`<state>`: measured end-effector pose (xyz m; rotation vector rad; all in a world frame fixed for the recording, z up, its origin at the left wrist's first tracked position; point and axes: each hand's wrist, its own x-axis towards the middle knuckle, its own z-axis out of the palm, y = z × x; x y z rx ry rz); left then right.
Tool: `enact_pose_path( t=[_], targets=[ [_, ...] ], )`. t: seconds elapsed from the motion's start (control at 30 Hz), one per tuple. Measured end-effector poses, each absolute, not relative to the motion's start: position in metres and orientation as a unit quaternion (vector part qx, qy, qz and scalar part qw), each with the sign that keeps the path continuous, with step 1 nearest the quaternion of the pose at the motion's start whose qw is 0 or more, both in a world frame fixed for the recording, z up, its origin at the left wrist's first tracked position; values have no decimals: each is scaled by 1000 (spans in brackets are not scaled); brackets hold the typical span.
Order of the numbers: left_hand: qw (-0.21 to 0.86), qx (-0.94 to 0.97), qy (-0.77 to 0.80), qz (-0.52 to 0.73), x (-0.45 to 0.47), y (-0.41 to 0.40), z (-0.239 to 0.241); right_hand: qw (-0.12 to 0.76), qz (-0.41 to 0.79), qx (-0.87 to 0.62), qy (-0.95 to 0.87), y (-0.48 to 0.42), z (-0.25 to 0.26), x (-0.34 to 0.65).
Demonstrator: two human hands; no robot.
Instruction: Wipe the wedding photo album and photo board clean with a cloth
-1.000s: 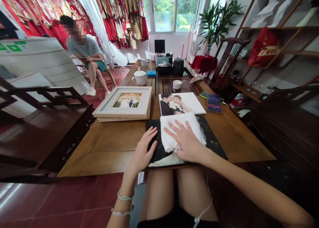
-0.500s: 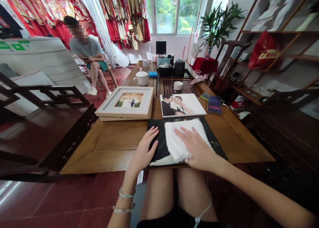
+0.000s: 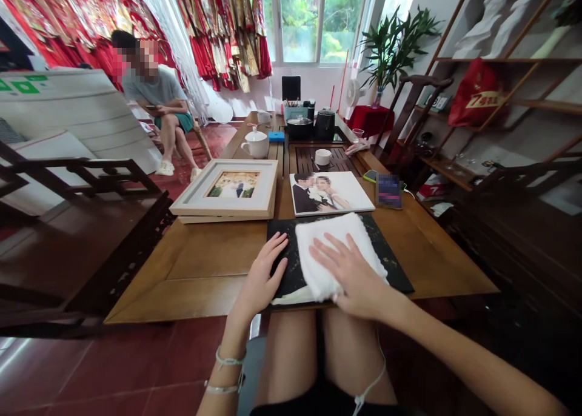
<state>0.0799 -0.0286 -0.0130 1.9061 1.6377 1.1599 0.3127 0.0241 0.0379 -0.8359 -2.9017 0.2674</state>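
My right hand point(image 3: 353, 276) lies flat with spread fingers on a white fluffy cloth point(image 3: 321, 227). Beneath the cloth is a black speckled board point(image 3: 385, 241), flat at the table's near edge. My left hand point(image 3: 261, 276) rests with fingers stretched out on the board's left side, gripping nothing. A pale strip of material point(image 3: 295, 295) shows along the board's near edge, partly under the cloth. Just beyond the board lies a photo panel point(image 3: 352, 191) of a couple.
Picture frames point(image 3: 191, 202) are stacked at the left of the wooden table point(image 3: 195, 252). A phone point(image 3: 390, 193) lies at the right. Farther back stand a white lidded cup point(image 3: 255, 144), a small white bowl point(image 3: 323, 156) and a black kettle point(image 3: 325, 125). A person point(image 3: 157, 94) sits back left.
My right hand and the white cloth have shifted slightly left across the board. My left hand stays at the board's left side. The whole view has shifted a little.
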Motion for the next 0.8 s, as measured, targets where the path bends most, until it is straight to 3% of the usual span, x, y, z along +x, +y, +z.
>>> enact_pose_path(
  t=[0.17, 0.4, 0.57, 0.8],
  targets=[
    [181, 679, 583, 408, 81, -29, -11, 45, 123, -202, -970, -13, 40, 358],
    [191, 666, 590, 415, 83, -30, -8, 166, 122, -381, -902, 45, 24, 424],
    [181, 594, 619, 481, 82, -30, -12, 140, 81, -445, -881, 59, 24, 387],
    [431, 319, 562, 630, 73, -23, -19, 96, 117, -301, -941, 34, 38, 275]
  ],
)
